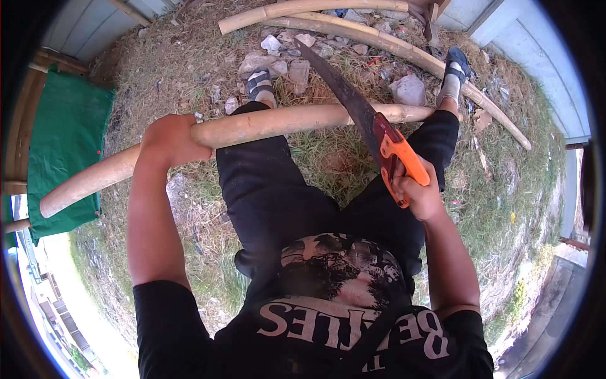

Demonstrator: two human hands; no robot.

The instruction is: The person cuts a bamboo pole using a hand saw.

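A thick bamboo pole lies across my thighs and knees, its near end sticking out to the lower left. My left hand is wrapped round it from above, left of my legs. In my right hand is the orange handle of a hand saw. The dark blade points up and to the left and crosses over the pole near my right knee. Whether the teeth touch the bamboo I cannot tell.
More bamboo poles lie on the ground beyond my feet. Stones and litter are scattered between and around my shoes. A green cloth hangs at the left, and a pale blue wall stands at the right.
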